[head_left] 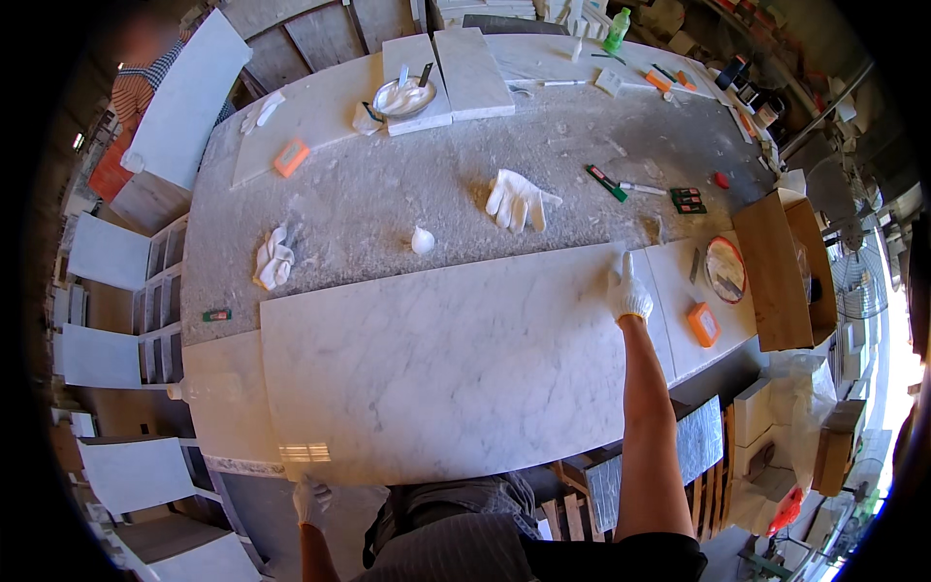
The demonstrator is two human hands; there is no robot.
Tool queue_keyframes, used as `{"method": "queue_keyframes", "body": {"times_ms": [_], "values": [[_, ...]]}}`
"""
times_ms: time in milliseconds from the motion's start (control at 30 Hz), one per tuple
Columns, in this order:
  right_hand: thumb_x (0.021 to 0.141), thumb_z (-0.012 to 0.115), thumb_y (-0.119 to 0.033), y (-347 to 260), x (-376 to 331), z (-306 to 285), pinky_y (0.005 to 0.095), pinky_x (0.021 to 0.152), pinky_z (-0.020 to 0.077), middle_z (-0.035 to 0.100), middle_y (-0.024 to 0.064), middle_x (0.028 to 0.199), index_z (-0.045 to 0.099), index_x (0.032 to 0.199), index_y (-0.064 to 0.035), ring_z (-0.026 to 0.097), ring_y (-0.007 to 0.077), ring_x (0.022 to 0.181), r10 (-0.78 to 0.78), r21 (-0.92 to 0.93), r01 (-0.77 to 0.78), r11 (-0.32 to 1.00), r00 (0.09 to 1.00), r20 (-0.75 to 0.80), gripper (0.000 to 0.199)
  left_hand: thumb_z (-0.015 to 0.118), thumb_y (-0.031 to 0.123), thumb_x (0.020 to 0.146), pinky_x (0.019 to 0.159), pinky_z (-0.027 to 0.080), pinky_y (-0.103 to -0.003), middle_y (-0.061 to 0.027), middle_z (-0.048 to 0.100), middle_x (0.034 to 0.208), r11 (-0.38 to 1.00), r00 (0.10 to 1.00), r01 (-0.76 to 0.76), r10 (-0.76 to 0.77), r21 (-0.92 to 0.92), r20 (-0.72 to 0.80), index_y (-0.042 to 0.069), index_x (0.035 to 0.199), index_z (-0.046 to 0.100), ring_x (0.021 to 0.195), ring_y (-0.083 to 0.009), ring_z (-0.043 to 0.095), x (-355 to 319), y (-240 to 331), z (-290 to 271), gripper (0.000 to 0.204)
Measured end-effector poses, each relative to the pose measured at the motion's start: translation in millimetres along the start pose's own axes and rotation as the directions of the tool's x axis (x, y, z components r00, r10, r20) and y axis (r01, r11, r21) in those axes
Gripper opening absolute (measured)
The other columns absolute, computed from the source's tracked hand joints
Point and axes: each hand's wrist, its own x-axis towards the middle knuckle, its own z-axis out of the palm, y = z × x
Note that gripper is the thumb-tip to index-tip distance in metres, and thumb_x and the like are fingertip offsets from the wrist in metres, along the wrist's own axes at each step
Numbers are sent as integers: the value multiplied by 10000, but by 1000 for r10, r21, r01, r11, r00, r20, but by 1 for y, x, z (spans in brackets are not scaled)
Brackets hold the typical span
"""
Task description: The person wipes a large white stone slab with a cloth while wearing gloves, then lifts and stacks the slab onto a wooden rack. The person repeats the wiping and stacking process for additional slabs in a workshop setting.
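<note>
Both white-gloved, our left hand (pixel 311 501) and right hand (pixel 631 291) likely steady the oblong white marble slab (pixel 446 364); grips, can't tell.

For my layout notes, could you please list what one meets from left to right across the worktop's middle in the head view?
Small green item, crumpled white glove, white bulb-shaped item, spread white glove, gloved right hand, orange block, cardboard box.

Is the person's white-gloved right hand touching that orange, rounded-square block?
Apart: the head view shows bare pale stone slab between the right hand and the block.
</note>
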Motion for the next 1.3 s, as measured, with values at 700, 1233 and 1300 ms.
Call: {"method": "queue_keyframes", "body": {"times_ms": [700, 1233, 1300], "values": [[995, 342, -466, 19, 59, 32, 555, 874, 476, 635, 245, 1181, 244, 1538, -162, 648, 444, 980, -235, -6, 235, 972, 972, -7, 630, 450, 366, 987, 580, 538, -416, -157, 670, 844, 898, 941, -295, 332, 326, -62, 35, 1038, 599, 659, -280, 661, 3, -27, -5, 366], [852, 633, -272, 24, -124, 19, 524, 1074, 339, 558, 138, 1308, 621, 1229, -65, 472, 382, 1254, -350, 50, 429, 902, 792, -500, 430, 374, 439, 983, 512, 418, -374, -66, 590, 751, 895, 998, 46, -23, 444, -56, 81, 987, 551, 553, -214, 559, 23, 5, -26, 399], [843, 643, -259, 20, -161, 26, 542, 1080, 325, 554, 136, 1314, 619, 1232, -71, 461, 375, 1267, -344, 93, 433, 897, 813, -470, 432, 370, 458, 985, 520, 418, -378, -71, 597, 777, 880, 992, 71, -13, 469, -125, 70, 986, 550, 561, -220, 563, 8, 11, -28, 428]]}}
